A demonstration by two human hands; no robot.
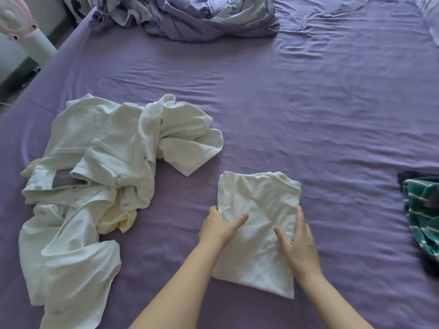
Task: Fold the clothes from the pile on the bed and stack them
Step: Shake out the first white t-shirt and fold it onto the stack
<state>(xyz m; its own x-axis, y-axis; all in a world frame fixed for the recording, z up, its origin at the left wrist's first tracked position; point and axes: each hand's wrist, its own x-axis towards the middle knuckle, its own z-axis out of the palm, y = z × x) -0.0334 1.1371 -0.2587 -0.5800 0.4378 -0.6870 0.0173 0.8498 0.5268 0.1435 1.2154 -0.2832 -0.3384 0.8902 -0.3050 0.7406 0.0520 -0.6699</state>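
A folded white garment [257, 210] lies on the purple bed sheet [285, 115] in front of me. My left hand [219, 225] grips its left edge, thumb on top and fingers tucked under the cloth. My right hand [298, 243] holds its right edge, thumb spread over the fabric and fingers along the side. To the left sprawls a pile of unfolded white clothes [99, 162], with a pale yellow piece [121, 219] sticking out of it.
A green striped garment [422, 214] lies on a dark item at the right edge. A crumpled purple blanket [190, 17] sits at the far end of the bed. A white and pink fan [21, 24] stands off the bed's left corner.
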